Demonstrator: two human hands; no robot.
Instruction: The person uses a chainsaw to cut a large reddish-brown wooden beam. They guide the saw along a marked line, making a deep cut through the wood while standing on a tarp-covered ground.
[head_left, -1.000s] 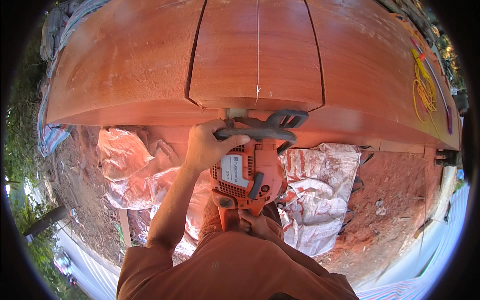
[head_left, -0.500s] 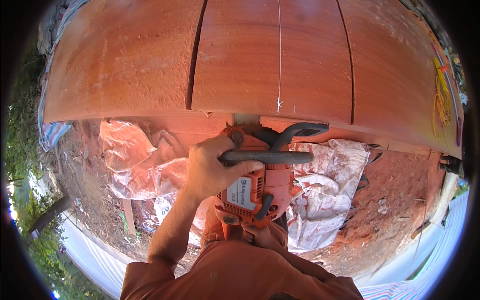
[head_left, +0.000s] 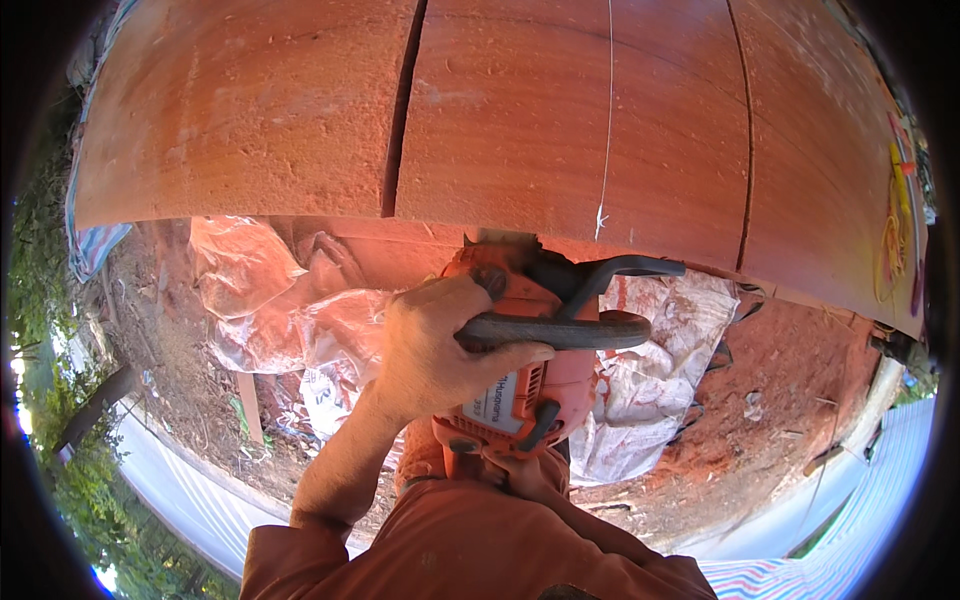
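Observation:
An orange chainsaw (head_left: 575,390) with a black front handle is held close in front of my body. My left hand (head_left: 425,345) is closed around the left part of that handle, its thumb lying along the bar. Lower down, my right hand (head_left: 518,474) is closed at the rear of the saw, most of its fingers hidden under the body. The front of the saw meets the near edge of a wide reddish-brown wooden slab (head_left: 520,130). Only a short piece of the guide bar (head_left: 505,237) shows there; the rest is hidden by the slab.
Two dark cuts run across the slab, with a white string (head_left: 606,120) stretched between them. A yellow cord (head_left: 890,240) lies at the slab's right end. Dusty plastic sheets (head_left: 660,380) cover ground below, near reddish sawdust (head_left: 785,390). Striped tarpaulin (head_left: 860,520) hangs lower right.
The saw and my left hand have shifted slightly right and turned a little. In the picture the slab, its cuts and the string sit further right and tilted. Both hands keep their hold.

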